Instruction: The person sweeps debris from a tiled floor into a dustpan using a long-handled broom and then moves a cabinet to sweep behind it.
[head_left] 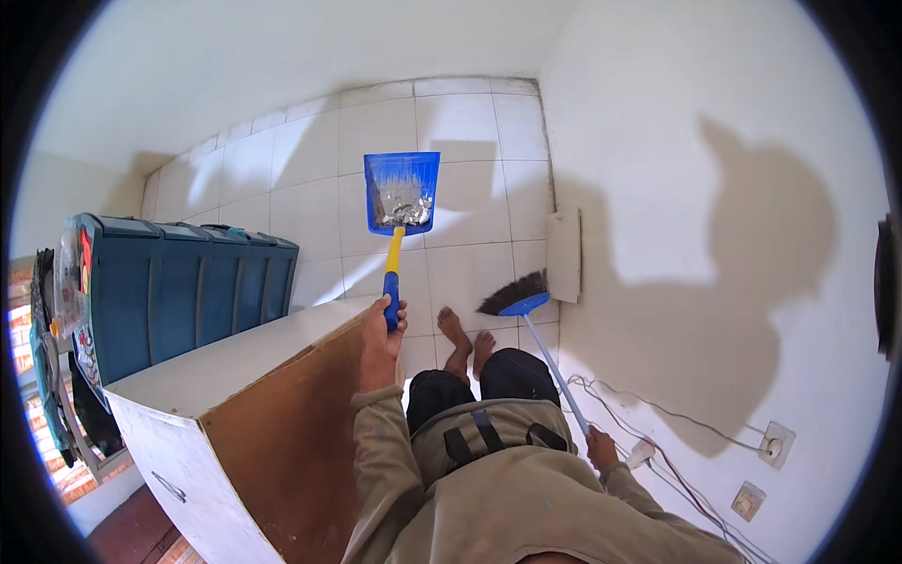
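My left hand is wrapped round the blue lower grip of a dustpan. The dustpan has a blue pan and a yellow-and-blue handle, and grey-white debris lies in it near the handle end. It is held out ahead of me over the tiles; whether it touches the floor I cannot tell. On my right side, my right hand closes round the pale blue stick of a broom. The broom's blue head with dark bristles is low by the right wall, to the right of my bare feet.
A brown-and-white wooden cabinet stands close to my left arm, with a teal drawer unit beyond it. A flat pale panel leans at the right wall. Loose cables run to wall sockets at lower right. White floor tiles reach the far wall.
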The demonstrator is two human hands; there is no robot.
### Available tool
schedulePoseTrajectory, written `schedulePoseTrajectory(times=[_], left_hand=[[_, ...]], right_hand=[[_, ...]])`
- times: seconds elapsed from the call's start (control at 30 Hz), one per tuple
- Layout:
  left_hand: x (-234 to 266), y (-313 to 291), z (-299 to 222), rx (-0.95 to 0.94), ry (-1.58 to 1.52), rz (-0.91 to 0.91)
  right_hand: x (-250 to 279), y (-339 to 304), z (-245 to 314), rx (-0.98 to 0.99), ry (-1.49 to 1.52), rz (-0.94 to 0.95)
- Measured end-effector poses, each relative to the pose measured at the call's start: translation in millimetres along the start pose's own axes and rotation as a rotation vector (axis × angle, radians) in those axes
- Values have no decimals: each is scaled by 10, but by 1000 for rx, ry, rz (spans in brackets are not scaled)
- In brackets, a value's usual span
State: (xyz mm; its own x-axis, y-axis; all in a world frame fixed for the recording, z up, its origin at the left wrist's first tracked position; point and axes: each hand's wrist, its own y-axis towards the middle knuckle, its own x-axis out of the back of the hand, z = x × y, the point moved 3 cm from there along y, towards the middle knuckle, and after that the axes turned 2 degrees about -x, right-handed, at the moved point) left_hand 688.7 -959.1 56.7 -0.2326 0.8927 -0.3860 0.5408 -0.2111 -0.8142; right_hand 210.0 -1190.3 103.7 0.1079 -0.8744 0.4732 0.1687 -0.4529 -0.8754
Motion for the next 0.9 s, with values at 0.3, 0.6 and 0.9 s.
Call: schedulePoseTrajectory(times=[0.3, 0.6, 0.9], left_hand=[[167, -309, 440, -23, 46, 2], [477, -896, 980, -49, 6, 4], [797, -1114, 1490, -22, -11, 23]], right_hand=[[-54, 630, 142, 331, -9, -305], [-649, 752, -969, 297, -155, -126], [-373, -696, -1719, 145, 40, -85]])
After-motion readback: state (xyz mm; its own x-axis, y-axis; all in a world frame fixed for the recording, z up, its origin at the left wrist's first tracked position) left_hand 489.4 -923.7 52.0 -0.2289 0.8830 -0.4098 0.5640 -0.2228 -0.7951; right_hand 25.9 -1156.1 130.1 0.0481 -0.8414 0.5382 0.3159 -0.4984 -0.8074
